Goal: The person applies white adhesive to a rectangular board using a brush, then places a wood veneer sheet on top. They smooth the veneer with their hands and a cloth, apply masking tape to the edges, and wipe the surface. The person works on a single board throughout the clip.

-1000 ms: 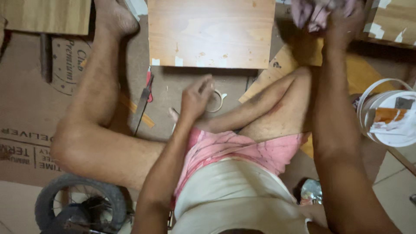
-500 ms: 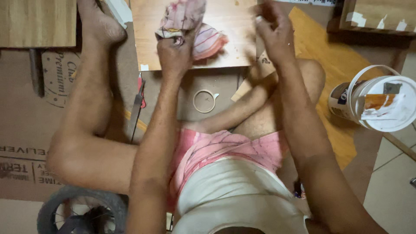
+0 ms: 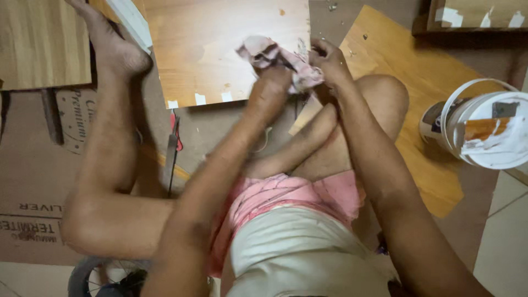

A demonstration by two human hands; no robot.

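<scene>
I sit on the floor with legs spread, looking down. Both hands hold a crumpled pink and white rag (image 3: 278, 58) over the near edge of a square wooden board (image 3: 220, 49). My left hand (image 3: 272, 88) grips the rag from below. My right hand (image 3: 330, 60) pinches the rag's right end. The rag hangs just above the board, close to my bent right knee (image 3: 385, 93).
A white bucket (image 3: 484, 129) with brown smears stands at the right. Another wooden panel (image 3: 418, 82) lies under my right leg. A red-handled tool (image 3: 173, 140) and a tape ring (image 3: 264, 140) lie on flattened cardboard (image 3: 33, 181). A wheel (image 3: 104, 278) shows at bottom left.
Both hands drew back toward me with the rag, from over the middle of the board to its near edge. The view shifted, and the bucket sits farther right.
</scene>
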